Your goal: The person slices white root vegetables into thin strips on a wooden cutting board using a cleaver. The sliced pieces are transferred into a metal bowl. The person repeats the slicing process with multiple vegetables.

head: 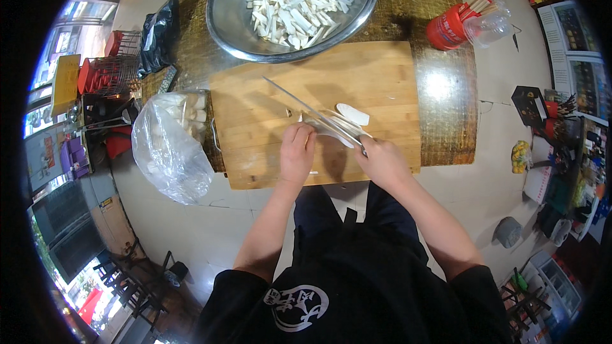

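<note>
My right hand [382, 160] grips the handle of a kitchen knife [308, 107], whose blade points up and left over a wooden cutting board [258, 153]. Beside the blade my left hand [297, 145] has its fingers bent against pale sliced pieces, probably king oyster mushroom; what lies under the fingertips is partly hidden. Long pale slices [346, 126] lie along the blade, and one oval slice [353, 114] rests just beyond them. Behind the board stands a steel bowl [217, 33] holding many cut pale strips [299, 12].
A clear plastic bag [174, 153] of whole pale mushrooms hangs over the table's left edge. Further back on the left lies a black plastic bag [160, 38]. A red container [444, 28] of wrapped chopsticks stands at the right of the wooden table [447, 124].
</note>
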`<state>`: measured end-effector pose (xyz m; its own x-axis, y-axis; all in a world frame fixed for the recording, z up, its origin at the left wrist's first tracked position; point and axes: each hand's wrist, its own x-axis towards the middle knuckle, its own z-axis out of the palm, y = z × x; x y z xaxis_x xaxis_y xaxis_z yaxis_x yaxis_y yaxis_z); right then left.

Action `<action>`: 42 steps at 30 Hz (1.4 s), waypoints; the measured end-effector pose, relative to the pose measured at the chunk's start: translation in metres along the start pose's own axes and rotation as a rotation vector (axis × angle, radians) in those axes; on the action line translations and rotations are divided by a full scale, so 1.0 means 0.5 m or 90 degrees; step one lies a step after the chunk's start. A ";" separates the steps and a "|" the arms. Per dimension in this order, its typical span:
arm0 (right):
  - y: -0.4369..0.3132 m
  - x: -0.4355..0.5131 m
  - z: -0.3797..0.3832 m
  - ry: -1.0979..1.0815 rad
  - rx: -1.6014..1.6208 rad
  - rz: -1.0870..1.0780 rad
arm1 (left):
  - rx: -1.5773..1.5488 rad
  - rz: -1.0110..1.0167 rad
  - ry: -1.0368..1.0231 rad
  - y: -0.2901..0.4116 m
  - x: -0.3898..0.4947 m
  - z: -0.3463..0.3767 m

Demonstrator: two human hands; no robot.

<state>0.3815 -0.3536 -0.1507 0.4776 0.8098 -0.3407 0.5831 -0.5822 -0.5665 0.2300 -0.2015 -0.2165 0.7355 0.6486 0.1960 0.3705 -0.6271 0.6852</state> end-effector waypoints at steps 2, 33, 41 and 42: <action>-0.012 -0.036 -0.022 -0.002 -0.003 0.015 | 0.005 -0.005 0.001 -0.004 -0.004 0.001; 0.018 -0.073 0.009 -0.002 -0.054 0.027 | -0.002 0.042 0.001 -0.006 0.012 -0.005; -0.016 -0.130 -0.040 -0.014 -0.102 0.029 | 0.034 0.015 -0.010 -0.014 -0.004 -0.002; -0.017 -0.137 -0.046 -0.022 -0.102 0.036 | 0.039 0.016 -0.015 -0.014 -0.005 -0.001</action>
<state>0.3590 -0.4058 -0.1052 0.4910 0.7763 -0.3954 0.6548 -0.6282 -0.4203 0.2252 -0.1983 -0.2216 0.7579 0.6225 0.1951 0.3858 -0.6689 0.6354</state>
